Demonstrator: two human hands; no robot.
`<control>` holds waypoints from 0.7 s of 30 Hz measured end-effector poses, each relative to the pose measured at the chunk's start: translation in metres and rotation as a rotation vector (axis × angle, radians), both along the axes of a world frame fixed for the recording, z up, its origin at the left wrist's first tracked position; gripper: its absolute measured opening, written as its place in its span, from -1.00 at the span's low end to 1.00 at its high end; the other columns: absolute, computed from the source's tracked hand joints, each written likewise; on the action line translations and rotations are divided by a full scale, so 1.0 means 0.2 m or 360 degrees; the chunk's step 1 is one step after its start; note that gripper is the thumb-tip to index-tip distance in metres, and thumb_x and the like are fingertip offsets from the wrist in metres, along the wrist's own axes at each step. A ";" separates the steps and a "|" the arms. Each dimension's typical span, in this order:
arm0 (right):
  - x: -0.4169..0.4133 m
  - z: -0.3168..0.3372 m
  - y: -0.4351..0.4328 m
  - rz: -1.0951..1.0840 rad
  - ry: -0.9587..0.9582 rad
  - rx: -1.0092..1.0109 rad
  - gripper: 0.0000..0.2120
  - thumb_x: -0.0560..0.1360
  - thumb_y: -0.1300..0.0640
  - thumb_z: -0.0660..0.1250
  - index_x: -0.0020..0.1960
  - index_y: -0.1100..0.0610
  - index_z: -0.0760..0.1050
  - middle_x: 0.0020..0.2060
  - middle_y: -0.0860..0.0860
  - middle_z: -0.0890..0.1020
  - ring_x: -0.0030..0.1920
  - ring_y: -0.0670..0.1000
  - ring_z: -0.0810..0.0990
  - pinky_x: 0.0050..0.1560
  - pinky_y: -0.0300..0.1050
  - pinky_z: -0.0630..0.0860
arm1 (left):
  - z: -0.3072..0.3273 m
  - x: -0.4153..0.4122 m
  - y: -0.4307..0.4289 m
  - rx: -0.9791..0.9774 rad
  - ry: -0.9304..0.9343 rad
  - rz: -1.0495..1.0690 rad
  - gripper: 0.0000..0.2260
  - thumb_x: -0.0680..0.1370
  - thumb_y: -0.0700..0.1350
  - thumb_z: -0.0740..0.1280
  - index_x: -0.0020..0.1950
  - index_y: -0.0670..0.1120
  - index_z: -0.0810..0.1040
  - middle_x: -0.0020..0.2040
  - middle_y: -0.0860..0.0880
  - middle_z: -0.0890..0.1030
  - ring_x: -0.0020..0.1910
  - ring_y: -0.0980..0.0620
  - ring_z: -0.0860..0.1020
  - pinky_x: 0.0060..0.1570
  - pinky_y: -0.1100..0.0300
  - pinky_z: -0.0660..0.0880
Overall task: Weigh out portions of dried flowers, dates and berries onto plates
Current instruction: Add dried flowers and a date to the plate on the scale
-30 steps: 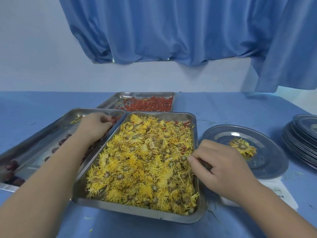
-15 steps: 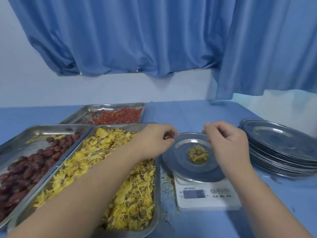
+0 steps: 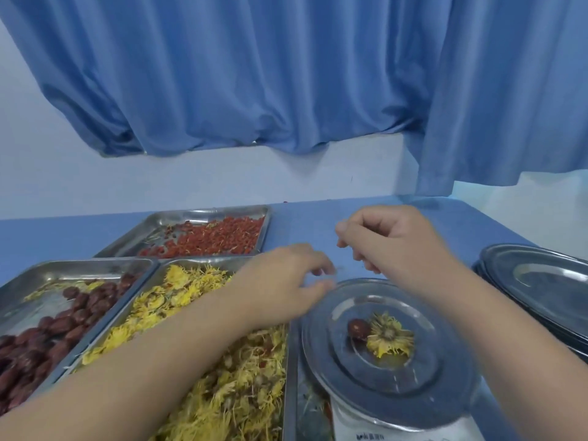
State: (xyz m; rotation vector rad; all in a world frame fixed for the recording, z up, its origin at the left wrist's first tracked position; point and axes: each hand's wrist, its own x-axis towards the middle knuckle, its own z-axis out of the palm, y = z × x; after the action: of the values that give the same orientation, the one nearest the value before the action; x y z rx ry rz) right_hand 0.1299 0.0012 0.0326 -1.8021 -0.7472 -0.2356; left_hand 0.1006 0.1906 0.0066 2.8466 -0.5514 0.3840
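Note:
A steel plate (image 3: 321,361) sits on a white scale (image 3: 381,431) at the lower right. On it lie one dark red date (image 3: 358,329) and one yellow dried flower (image 3: 388,340), touching each other. My left hand (image 3: 280,288) hovers over the flower tray's (image 3: 289,377) right side next to the plate, fingers loosely spread and blurred, holding nothing. Above the plate's far edge, my right hand (image 3: 388,240) has its fingers curled; I see nothing in them.
A tray of dates (image 3: 79,265) stands at the left and a tray of red berries (image 3: 206,212) behind it. A stack of steel plates (image 3: 541,281) is at the right. Blue curtains hang behind the blue table.
The date that my left hand carried now lies on the plate beside the flower. My left hand has opened. My right hand has lifted slightly away from the plate.

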 end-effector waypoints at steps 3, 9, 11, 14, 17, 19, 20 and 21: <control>0.11 -0.04 0.00 0.0007 0.0046 -0.0263 -0.75 0.48 0.00 0.36 -0.28 0.14 0.58 -0.47 0.02 0.54 -0.48 -0.16 0.41 -0.43 -0.32 0.37 | 0.08 0.18 0.28 -0.0014 -0.0033 0.0454 -0.84 0.57 0.05 0.26 -0.03 0.06 0.62 -0.11 0.15 0.61 -0.14 0.11 0.56 -0.13 0.15 0.49; 0.25 -0.12 -0.06 -0.0101 -0.0025 -0.0584 -0.69 0.46 -0.06 0.32 -0.26 0.19 0.56 -0.32 0.11 0.56 -0.42 -0.14 0.43 -0.34 -0.15 0.44 | -0.02 0.49 0.79 -0.0415 0.0127 0.1105 -0.73 0.57 -0.11 0.23 -0.33 -0.10 0.49 -0.40 -0.05 0.50 -0.43 0.00 0.41 -0.37 0.20 0.33; 0.26 -0.12 -0.09 -0.0109 -0.0010 -0.0563 -0.74 0.46 -0.03 0.34 -0.27 0.13 0.58 -0.34 0.06 0.58 -0.45 -0.17 0.42 -0.39 -0.28 0.41 | -0.06 0.57 0.82 -0.0290 0.0177 0.1194 -0.72 0.56 -0.14 0.22 -0.36 -0.11 0.45 -0.41 -0.09 0.45 -0.43 -0.02 0.38 -0.40 0.18 0.30; 0.29 -0.11 -0.11 -0.0136 0.0017 -0.0487 -0.78 0.43 -0.05 0.34 -0.29 0.04 0.60 -0.37 0.05 0.60 -0.47 -0.16 0.43 -0.40 -0.27 0.41 | -0.11 0.67 0.76 -0.0093 0.0357 0.1161 -0.75 0.58 -0.06 0.25 -0.27 -0.12 0.50 -0.30 -0.10 0.55 -0.32 -0.04 0.48 -0.32 0.15 0.40; 0.30 -0.10 -0.13 -0.0161 0.0054 -0.0442 -0.79 0.43 -0.07 0.33 -0.31 0.00 0.61 -0.38 0.04 0.60 -0.49 -0.19 0.44 -0.44 -0.35 0.38 | -0.14 0.76 0.69 0.0136 0.0657 0.1099 -0.68 0.60 0.08 0.23 0.00 -0.12 0.65 0.04 -0.09 0.63 0.00 -0.06 0.56 0.11 0.06 0.47; 0.30 -0.09 -0.14 -0.0170 0.0065 -0.0449 -0.78 0.42 -0.08 0.32 -0.30 0.01 0.61 -0.38 0.04 0.60 -0.48 -0.18 0.44 -0.43 -0.33 0.38 | -0.14 0.79 0.65 0.0245 0.0770 0.1085 -0.71 0.61 0.04 0.22 0.11 -0.09 0.64 0.19 -0.08 0.60 0.10 -0.05 0.53 0.22 0.01 0.41; 0.30 -0.09 -0.15 -0.0176 0.0059 -0.0457 -0.78 0.41 -0.09 0.32 -0.30 0.01 0.61 -0.38 0.04 0.60 -0.48 -0.16 0.44 -0.42 -0.31 0.39 | -0.14 0.80 0.63 0.0284 0.0825 0.1095 -0.73 0.61 -0.02 0.23 0.20 -0.07 0.62 0.28 -0.08 0.56 0.18 -0.06 0.51 0.28 -0.02 0.40; 0.30 -0.09 -0.15 -0.0180 0.0050 -0.0461 -0.77 0.41 -0.09 0.32 -0.30 0.01 0.61 -0.38 0.04 0.60 -0.47 -0.16 0.43 -0.41 -0.29 0.40 | -0.13 0.81 0.62 0.0324 0.0882 0.1105 -0.70 0.60 -0.09 0.22 0.30 -0.05 0.57 0.36 -0.08 0.51 0.28 -0.09 0.48 0.32 -0.05 0.38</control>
State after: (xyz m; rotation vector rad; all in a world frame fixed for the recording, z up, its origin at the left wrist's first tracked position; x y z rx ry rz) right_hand 0.1894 -0.0280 0.0143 -2.1210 -0.6845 -0.1793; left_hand 0.2618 0.3139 -0.0187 3.0537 0.5378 -0.3870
